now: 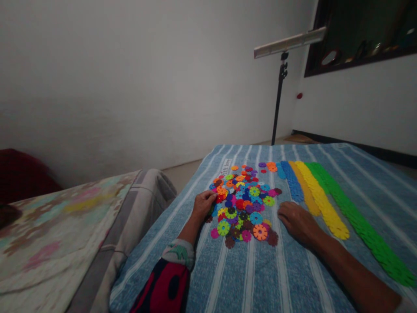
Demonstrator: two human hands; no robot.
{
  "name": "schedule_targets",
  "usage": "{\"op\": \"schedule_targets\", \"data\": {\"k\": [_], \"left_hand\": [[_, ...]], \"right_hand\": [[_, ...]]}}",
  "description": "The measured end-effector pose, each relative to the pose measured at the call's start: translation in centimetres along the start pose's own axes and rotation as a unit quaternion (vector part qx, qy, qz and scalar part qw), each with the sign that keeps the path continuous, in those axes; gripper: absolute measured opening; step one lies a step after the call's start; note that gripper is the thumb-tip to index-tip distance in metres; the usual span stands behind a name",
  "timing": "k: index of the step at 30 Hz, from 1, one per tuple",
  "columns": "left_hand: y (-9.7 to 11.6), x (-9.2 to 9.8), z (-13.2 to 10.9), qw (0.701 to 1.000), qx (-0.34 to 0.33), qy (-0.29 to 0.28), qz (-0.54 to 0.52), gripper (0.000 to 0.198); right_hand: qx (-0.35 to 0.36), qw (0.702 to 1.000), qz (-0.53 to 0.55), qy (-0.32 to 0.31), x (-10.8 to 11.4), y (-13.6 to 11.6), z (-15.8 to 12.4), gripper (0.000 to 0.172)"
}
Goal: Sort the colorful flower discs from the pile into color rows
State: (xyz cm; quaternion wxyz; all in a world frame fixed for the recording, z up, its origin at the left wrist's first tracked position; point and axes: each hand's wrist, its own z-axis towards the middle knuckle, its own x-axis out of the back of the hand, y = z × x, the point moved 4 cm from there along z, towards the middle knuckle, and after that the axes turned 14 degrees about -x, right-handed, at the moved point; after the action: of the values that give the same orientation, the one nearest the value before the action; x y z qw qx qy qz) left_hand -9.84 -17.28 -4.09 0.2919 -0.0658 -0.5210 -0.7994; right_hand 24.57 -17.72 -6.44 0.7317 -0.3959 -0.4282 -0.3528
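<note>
- The heap of notched discs (243, 200) lies loosely spread on the cloth-covered worktop (202, 282), towards its far left corner, mixed in many colours.
- The left hand (204, 205) is at the heap's left side, nearest the worktop's left edge. Its grip is narrow, fingertips drawn together beside red and orange discs; I cannot tell whether it holds one.
- The right hand (294, 218) is low over the worktop between the heap and the sorted rows, fingers curled, back of the hand upward. Its grip looks narrow too; whether anything is inside, I cannot tell.
- Right of the heap, overlapping discs run from near the far edge towards the near edge: a blue row (292, 181), an ochre row (302, 187), a yellow row (321, 198) and a green row (356, 219), the longest, slanting towards the near right corner.
- Near the far edge, a small orange group (271, 166) lies between a purple disc (262, 164) and a short light-blue group (280, 171).
- Beyond the far edge stands a lamp (289, 43).
</note>
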Motion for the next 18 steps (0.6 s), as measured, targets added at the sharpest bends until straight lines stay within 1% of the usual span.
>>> {"op": "schedule_targets", "data": {"k": [4,7,11,13,15,18], "left_hand": [[0.4,-0.1,0.1,1.000,-0.015,-0.004,-0.008,0.029],[0.6,-0.3,0.0,1.000,-0.014,-0.008,-0.015,0.028],[0.7,-0.5,-0.1,1.000,-0.013,-0.019,-0.007,0.029],[0.9,-0.6,-0.2,0.999,-0.023,-0.026,0.011,0.029],[1.4,-0.7,-0.3,0.997,-0.054,-0.036,0.042,0.027],[3.1,-1.4,-0.6,0.980,-0.158,-0.058,0.105,0.023]], "right_hand": [[0.008,1.000,0.003,0.027,0.0,0.1,0.0,0.019],[0.013,0.999,0.010,0.044,0.0,0.1,0.0,0.018],[0.009,0.999,0.013,0.045,-0.1,0.1,0.1,0.017],[0.006,0.999,0.015,0.041,-0.1,0.2,0.1,0.017],[0.003,0.999,0.016,0.036,-0.1,0.3,0.1,0.017],[-0.001,0.999,0.017,0.028,0.0,0.2,0.1,0.018]]}}
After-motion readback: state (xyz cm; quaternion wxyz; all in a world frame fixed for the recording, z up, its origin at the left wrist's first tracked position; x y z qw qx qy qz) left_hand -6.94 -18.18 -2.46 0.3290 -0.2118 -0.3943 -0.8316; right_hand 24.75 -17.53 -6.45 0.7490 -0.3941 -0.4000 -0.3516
